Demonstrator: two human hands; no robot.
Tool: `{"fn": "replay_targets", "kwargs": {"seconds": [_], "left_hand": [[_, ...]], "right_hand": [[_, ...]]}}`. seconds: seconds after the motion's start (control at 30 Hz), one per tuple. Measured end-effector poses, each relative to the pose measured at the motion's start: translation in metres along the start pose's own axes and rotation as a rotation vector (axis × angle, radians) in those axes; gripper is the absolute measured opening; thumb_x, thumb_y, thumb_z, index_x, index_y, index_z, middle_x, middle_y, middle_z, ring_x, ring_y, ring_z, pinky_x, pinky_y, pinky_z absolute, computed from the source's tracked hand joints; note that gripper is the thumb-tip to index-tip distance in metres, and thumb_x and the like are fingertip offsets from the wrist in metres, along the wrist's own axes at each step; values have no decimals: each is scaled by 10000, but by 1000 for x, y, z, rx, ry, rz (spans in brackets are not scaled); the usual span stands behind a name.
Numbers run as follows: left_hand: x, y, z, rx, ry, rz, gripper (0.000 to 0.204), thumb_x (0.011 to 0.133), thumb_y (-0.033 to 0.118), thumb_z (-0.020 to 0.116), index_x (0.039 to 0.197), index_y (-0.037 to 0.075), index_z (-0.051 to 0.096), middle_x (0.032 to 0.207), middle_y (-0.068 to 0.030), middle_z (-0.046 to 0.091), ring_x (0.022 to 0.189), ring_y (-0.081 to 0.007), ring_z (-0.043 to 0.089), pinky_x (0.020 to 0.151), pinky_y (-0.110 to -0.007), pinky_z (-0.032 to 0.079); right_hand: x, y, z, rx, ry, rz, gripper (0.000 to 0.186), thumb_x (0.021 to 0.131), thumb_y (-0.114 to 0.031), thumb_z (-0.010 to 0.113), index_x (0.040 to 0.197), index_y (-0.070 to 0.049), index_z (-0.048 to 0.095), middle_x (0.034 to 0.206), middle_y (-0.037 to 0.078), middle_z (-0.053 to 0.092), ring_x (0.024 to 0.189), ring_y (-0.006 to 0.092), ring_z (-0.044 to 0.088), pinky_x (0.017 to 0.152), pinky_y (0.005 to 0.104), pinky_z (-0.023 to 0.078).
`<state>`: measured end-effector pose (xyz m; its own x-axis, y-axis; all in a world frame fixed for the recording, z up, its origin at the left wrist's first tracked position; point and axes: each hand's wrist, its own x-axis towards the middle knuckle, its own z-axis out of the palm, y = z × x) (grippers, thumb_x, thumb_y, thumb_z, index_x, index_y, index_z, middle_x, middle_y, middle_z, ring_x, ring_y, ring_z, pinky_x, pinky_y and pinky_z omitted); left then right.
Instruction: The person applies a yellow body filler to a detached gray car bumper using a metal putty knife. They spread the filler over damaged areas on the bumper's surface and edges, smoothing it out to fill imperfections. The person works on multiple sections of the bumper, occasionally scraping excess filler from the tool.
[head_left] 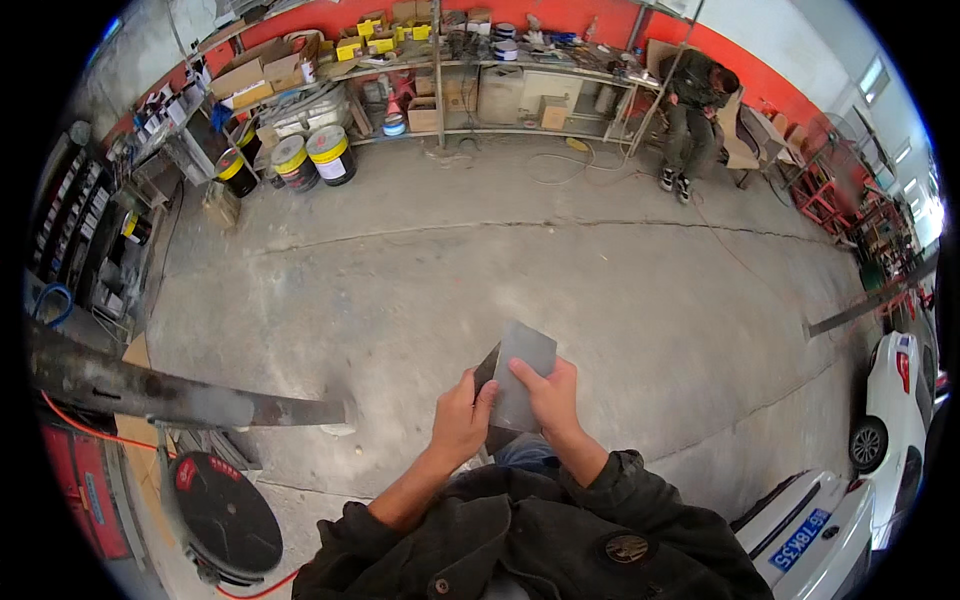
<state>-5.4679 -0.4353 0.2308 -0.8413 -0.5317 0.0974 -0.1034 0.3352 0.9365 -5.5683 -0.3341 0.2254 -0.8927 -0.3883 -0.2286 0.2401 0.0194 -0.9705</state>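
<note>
In front of my body I hold up a grey rectangular sheet that looks like folded sandpaper. Its pale face is turned up, and a darker flap shows along the left side. My left hand is closed on the left edge, with the thumb against the sheet. From the right, my right hand grips the other edge, its thumb lying across the pale face. The fingers behind the sheet are hidden. Dark jacket sleeves cover much of both forearms.
A metal post stands at the left beside a black round-based stool. White cars are at the lower right. Paint buckets stand before a cluttered workbench. A seated person is at the far right.
</note>
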Motion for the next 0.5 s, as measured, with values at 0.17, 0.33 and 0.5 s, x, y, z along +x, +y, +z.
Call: {"fn": "replay_targets", "kwargs": {"seconds": [0.17,0.33,0.5], "left_hand": [[107,-51,-42,255,-112,42,275,935,221,526,847,-37,491,662,-219,545,586,-340,571,544,-397,433],[234,-81,-51,-117,411,-250,360,944,246,509,706,-16,441,592,-98,465,569,-128,389,508,-323,362],[336,-96,-75,-136,653,-258,348,952,245,516,710,4,449,599,-18,439,610,-97,385,526,-308,354]], "right_hand": [[147,-1,46,209,105,-72,241,875,-169,654,998,36,621,910,29,649,799,103,572,713,259,460],[268,-18,113,220,63,-178,221,936,-190,572,1060,-7,595,1002,12,618,908,79,538,787,250,434],[321,-40,174,146,-153,-216,239,956,-190,522,1040,22,594,980,35,621,895,100,539,773,262,433]]}}
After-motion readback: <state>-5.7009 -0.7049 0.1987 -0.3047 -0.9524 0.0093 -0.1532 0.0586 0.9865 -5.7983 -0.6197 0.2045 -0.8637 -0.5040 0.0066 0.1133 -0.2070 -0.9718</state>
